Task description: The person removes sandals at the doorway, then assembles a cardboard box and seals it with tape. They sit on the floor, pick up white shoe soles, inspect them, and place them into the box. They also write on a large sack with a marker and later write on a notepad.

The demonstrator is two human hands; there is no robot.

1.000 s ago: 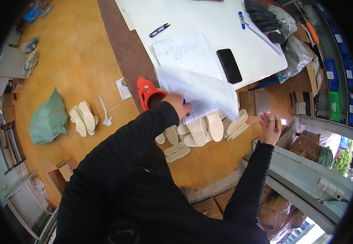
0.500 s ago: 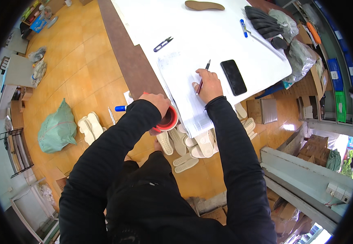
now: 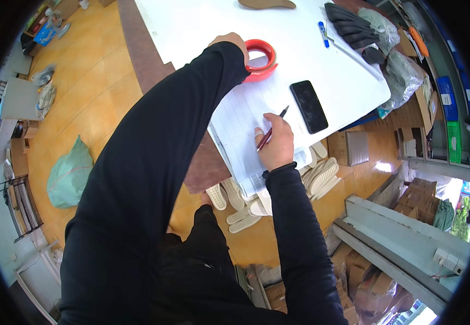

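Observation:
My left hand (image 3: 231, 40) reaches far across the table and is closed on a red ring-shaped tape roll (image 3: 259, 77). The roll is at the far end of the lined paper sheets (image 3: 240, 116); my sleeve hides part of my fingers. Over the near part of those sheets, my right hand (image 3: 278, 145) holds a dark red pen (image 3: 284, 112) between thumb and fingers, its dark tip pointing away to the right. A black phone (image 3: 308, 106) lies just right of this hand.
A brown insole (image 3: 267, 4), a blue pen (image 3: 323, 34) and stacked black sole pieces (image 3: 351, 27) lie on the white-covered table (image 3: 191, 32). Cream shoe soles (image 3: 322, 176) stick out below its near edge. A green sack (image 3: 70, 176) stands on the floor at left.
My left hand has carried the red tape roll from the table's near left edge forward onto the paper. My right hand has moved slightly nearer to me with the pen. The thread snips are now hidden.

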